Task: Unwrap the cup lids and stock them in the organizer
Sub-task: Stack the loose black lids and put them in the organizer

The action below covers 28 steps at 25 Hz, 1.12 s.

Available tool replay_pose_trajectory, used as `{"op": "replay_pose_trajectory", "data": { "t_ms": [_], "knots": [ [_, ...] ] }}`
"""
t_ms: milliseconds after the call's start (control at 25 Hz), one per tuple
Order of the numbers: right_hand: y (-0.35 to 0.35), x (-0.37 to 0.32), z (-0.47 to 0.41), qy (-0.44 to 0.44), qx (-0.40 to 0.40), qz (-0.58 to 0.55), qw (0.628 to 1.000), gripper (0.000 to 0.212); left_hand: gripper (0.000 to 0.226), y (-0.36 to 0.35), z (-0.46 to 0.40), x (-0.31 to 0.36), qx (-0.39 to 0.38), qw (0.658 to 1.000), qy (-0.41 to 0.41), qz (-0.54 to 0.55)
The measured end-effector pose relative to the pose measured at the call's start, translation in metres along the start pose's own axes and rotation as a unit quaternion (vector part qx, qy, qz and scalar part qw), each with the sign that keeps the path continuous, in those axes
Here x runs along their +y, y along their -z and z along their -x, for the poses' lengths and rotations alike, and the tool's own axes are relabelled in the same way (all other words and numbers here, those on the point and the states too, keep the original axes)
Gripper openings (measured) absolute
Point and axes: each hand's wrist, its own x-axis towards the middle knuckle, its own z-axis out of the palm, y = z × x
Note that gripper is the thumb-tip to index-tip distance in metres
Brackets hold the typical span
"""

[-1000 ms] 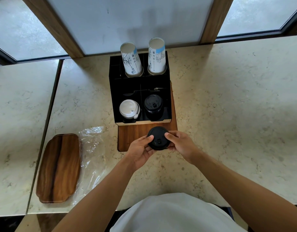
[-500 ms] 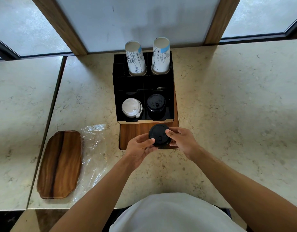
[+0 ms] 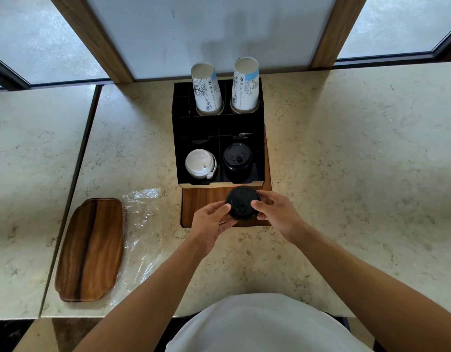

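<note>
Both my left hand (image 3: 211,219) and right hand (image 3: 276,212) pinch the black lids (image 3: 242,202) between their fingertips, with the organizer's (image 3: 260,123) black-lid slot straight ahead, just beyond my fingers.

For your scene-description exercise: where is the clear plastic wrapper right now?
In the head view, the clear plastic wrapper lies on the counter at the left, beside the wooden tray, left of the organizer.

A wooden tray (image 3: 90,250) lies on the marble counter (image 3: 346,174), well left of two upturned paper cups (image 3: 206,90).
</note>
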Motion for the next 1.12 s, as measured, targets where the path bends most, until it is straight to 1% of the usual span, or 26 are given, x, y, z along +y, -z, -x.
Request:
{"op": "replay_pose_trajectory", "data": {
  "t_ms": [80, 160, 240, 360, 520, 600, 680, 720, 800, 960, 1040, 1120],
  "knots": [
    [-0.002, -0.009, -0.002, 0.023, 0.021, 0.016, 0.999, 0.032, 0.030, -0.002, -0.003, 0.004, -0.009, 1.000, -0.018, -0.021],
    [-0.006, -0.020, -0.004, 0.037, 0.056, 0.040, 0.997, 0.034, 0.030, -0.005, -0.006, 0.012, -0.005, 0.998, -0.038, -0.051],
    [-0.009, -0.031, -0.008, 0.047, 0.092, 0.075, 0.992, 0.036, 0.028, -0.009, -0.010, 0.023, 0.015, 0.996, -0.057, -0.063],
    [-0.012, -0.047, -0.016, 0.085, 0.136, 0.121, 0.980, 0.034, 0.030, -0.018, -0.018, 0.042, 0.050, 0.991, -0.100, -0.070],
    [-0.018, -0.075, -0.027, 0.143, 0.193, 0.148, 0.959, 0.034, 0.023, -0.035, -0.030, 0.065, 0.113, 0.966, -0.187, -0.136],
    [-0.020, -0.088, -0.033, 0.162, 0.206, 0.159, 0.952, 0.032, 0.017, -0.044, -0.033, 0.074, 0.125, 0.958, -0.208, -0.155],
    [-0.022, -0.099, -0.041, 0.172, 0.211, 0.180, 0.945, 0.031, 0.007, -0.050, -0.038, 0.079, 0.130, 0.958, -0.203, -0.155],
    [-0.022, -0.102, -0.046, 0.174, 0.211, 0.193, 0.942, 0.031, 0.007, -0.052, -0.040, 0.082, 0.135, 0.958, -0.200, -0.158],
    [-0.023, -0.105, -0.054, 0.175, 0.205, 0.221, 0.937, 0.032, 0.021, -0.056, -0.043, 0.083, 0.147, 0.957, -0.188, -0.167],
    [-0.024, -0.101, -0.066, 0.157, 0.185, 0.269, 0.932, 0.037, 0.036, -0.058, -0.054, 0.082, 0.166, 0.954, -0.165, -0.188],
    [-0.027, -0.099, -0.070, 0.153, 0.186, 0.296, 0.925, 0.039, 0.040, -0.057, -0.062, 0.081, 0.174, 0.951, -0.157, -0.199],
    [-0.028, -0.099, -0.074, 0.154, 0.183, 0.326, 0.915, 0.040, 0.039, -0.058, -0.065, 0.082, 0.182, 0.949, -0.149, -0.208]
  ]
}}
